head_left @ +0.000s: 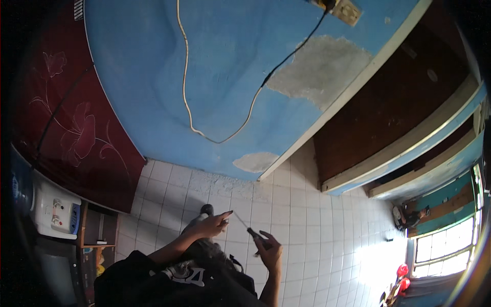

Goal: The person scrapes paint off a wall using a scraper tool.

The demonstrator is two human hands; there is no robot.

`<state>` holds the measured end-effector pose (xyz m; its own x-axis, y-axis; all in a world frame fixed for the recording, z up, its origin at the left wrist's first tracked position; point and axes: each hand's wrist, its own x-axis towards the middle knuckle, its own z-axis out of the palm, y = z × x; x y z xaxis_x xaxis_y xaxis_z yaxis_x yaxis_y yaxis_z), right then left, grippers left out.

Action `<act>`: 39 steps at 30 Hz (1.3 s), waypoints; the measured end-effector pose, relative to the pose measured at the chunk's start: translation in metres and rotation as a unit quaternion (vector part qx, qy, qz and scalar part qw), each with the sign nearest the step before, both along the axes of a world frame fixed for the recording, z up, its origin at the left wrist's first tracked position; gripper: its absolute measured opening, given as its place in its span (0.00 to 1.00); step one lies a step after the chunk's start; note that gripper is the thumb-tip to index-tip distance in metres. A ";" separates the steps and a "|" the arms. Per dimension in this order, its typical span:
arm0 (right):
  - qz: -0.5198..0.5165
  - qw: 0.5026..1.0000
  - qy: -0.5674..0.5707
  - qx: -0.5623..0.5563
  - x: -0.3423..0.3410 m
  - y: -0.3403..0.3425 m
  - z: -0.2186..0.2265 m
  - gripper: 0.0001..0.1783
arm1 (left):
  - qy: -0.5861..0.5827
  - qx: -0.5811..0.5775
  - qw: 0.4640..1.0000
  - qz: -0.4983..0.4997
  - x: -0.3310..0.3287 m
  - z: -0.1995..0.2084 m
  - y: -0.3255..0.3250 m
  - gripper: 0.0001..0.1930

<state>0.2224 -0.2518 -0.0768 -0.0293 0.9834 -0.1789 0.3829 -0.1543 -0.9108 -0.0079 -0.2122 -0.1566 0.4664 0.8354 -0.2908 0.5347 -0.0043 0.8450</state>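
My right hand [269,250] is closed round the dark handle of a screwdriver [250,231], low in the middle of the view. Its thin shaft slants up and left toward my left hand [214,225]. The left index finger is stretched out, and its tip is at or very near the end of the shaft; whether they touch I cannot tell. The other left fingers are partly curled, with nothing visible in them. Both hands are in front of my body, above the white tiled floor [302,225].
Ahead stands a blue wall [138,77] with peeled patches, a hanging cable [186,66] and an outlet [348,13]. A dark red floral panel [76,117] is on the left, above a white water dispenser [57,212]. To the right are a brown door [388,97] and a bright window [445,248].
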 end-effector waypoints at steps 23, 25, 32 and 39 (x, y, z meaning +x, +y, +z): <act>-0.218 0.907 -0.218 0.288 -0.053 0.315 0.164 0.11 | -0.310 -0.017 0.939 0.150 -0.090 0.063 0.299 0.27; -0.216 0.913 -0.207 0.275 -0.062 0.336 0.161 0.12 | -0.362 0.000 0.917 0.169 -0.087 0.069 0.308 0.26; -0.214 0.927 -0.180 0.249 -0.065 0.366 0.152 0.13 | -0.370 -0.032 0.921 0.115 -0.078 0.071 0.333 0.24; -0.228 0.919 -0.191 0.261 -0.077 0.368 0.154 0.12 | -0.362 -0.023 0.929 0.070 -0.061 0.091 0.351 0.23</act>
